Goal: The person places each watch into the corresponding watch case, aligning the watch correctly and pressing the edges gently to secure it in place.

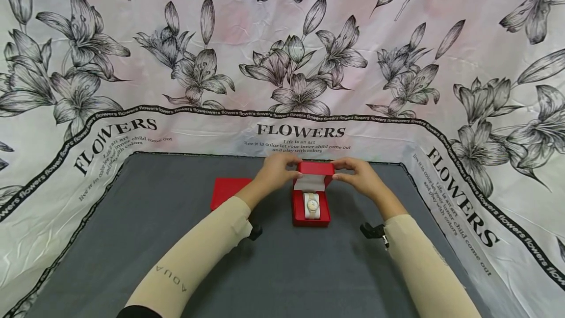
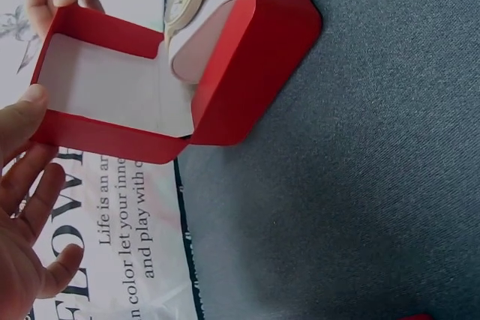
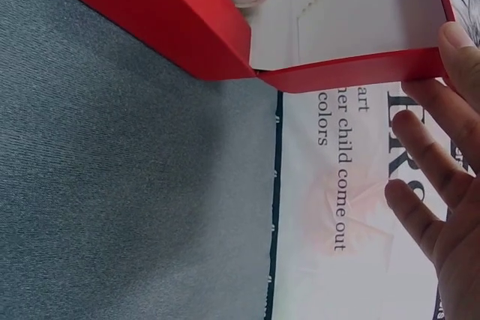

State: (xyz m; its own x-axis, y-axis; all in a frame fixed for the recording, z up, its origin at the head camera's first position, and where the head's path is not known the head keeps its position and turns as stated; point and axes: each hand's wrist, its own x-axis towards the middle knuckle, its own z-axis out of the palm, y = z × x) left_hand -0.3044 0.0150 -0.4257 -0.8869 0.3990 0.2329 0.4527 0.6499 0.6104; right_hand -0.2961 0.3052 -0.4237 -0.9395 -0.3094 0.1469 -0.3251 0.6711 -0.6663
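Note:
A red watch box (image 1: 296, 220) stands with its lid (image 1: 316, 168) raised and its pale lining showing. Inside sits a wristwatch (image 1: 312, 205) with a light dial and a cream-toned strap, wrapped round a white cushion (image 2: 196, 54). My left hand (image 1: 278, 172) pinches the left edge of the lid between thumb and index finger; its other fingers spread loosely in the left wrist view. On the opposite edge, my right hand (image 3: 450, 155) grips the lid between thumb and index finger, the remaining fingers apart. The watch is out of sight in the right wrist view.
Left of the box, a flat red piece (image 1: 227, 191) lies on the grey cloth (image 1: 282, 269), partly behind my left forearm. A white flower-printed sheet (image 1: 212, 131) rises behind and along the sides. Black straps (image 1: 372, 231) hang below both wrists.

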